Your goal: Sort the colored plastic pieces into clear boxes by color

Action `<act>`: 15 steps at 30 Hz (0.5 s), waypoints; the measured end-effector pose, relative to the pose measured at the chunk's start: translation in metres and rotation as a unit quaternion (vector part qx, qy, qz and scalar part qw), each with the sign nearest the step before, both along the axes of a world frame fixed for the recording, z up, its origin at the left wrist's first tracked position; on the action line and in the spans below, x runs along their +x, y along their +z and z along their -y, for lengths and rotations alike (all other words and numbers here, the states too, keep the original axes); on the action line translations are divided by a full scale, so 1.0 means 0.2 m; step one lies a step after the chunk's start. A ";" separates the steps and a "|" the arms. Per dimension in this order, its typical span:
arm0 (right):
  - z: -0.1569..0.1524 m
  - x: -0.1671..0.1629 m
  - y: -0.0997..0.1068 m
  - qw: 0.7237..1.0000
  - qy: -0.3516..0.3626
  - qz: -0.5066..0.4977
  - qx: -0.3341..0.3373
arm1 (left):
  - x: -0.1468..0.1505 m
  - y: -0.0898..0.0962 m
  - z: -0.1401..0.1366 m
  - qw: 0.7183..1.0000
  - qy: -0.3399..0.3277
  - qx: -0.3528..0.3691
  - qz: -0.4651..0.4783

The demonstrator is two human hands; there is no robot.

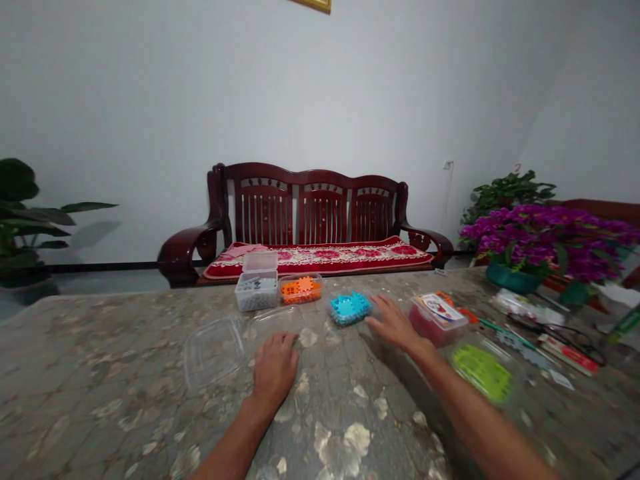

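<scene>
My left hand [276, 365] rests palm down on the table, fingers slightly bent and holding nothing I can see. A clear plastic lid [273, 321] lies just beyond its fingertips, and another clear lid [213, 353] is to its left. My right hand [394, 323] is open, thumb apart from the fingers, beside the clear box of blue gear pieces [350, 307]; whether it touches the box I cannot tell. Left of that stand a box of orange gear pieces [301, 289] and a taller box of grey pieces [257, 291] with its lid raised.
Right of my right arm are a pinkish-red box with a printed label [438, 317] and a box of yellow-green pieces [483, 372]. Glasses [570, 337], a grey gear strip [523, 348] and a pot of purple flowers [545, 240] occupy the right side. Behind the table is a wooden bench [320, 207].
</scene>
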State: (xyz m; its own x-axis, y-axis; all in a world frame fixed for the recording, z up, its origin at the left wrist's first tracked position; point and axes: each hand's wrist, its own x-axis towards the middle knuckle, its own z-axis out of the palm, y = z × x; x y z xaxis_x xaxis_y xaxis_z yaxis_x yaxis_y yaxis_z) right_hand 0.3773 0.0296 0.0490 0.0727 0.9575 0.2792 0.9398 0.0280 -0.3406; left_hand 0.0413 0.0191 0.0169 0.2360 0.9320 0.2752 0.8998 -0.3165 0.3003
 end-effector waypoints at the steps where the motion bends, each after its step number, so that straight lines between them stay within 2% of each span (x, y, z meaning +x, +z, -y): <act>1: -0.06 -0.04 -0.01 0.999 -0.026 -0.032 -0.010 | 0.00 0.00 0.01 1.000 -0.015 -0.011 0.008; 5: -0.28 -0.08 0.01 0.995 -0.064 -0.073 -0.024 | 0.00 -0.01 0.02 0.995 -0.086 -0.022 0.041; 8: -0.34 -0.08 0.01 0.993 -0.070 -0.087 -0.037 | -0.02 -0.01 0.01 0.994 -0.099 -0.012 0.048; 11: -0.31 -0.10 -0.01 0.992 -0.076 -0.089 -0.048 | -0.06 -0.01 -0.02 0.995 -0.089 -0.006 0.041; 15: -0.15 -0.15 -0.06 0.992 -0.073 -0.078 -0.060 | -0.09 0.02 -0.03 0.997 -0.079 -0.012 0.019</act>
